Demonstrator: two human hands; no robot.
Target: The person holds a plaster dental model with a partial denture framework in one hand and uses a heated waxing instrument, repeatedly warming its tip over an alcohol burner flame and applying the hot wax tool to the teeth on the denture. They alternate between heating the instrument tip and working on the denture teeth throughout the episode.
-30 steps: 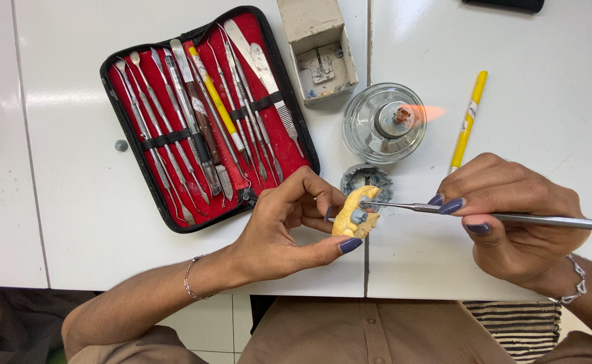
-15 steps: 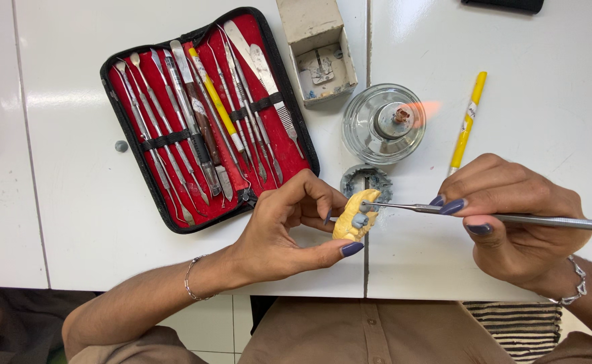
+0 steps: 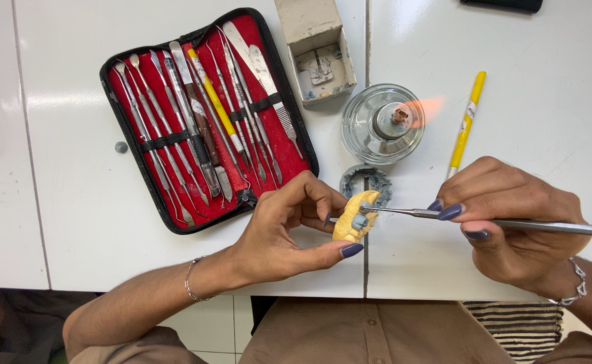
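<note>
My left hand [image 3: 289,232] pinches a small yellow dental model [image 3: 353,219] with a grey wax tooth on it, just above the white table's front edge. My right hand [image 3: 511,226] grips a long thin metal carving instrument [image 3: 552,226], held level, its tip touching the grey tooth on the model. Both hands meet near the seam between two table panels.
An open red-lined case [image 3: 205,118] of several metal instruments lies at the upper left. A glass spirit lamp [image 3: 383,121] burns with a small flame behind the hands. A yellow pen-like tool [image 3: 466,125], a grey ring [image 3: 365,182] and a small open box [image 3: 315,50] lie nearby.
</note>
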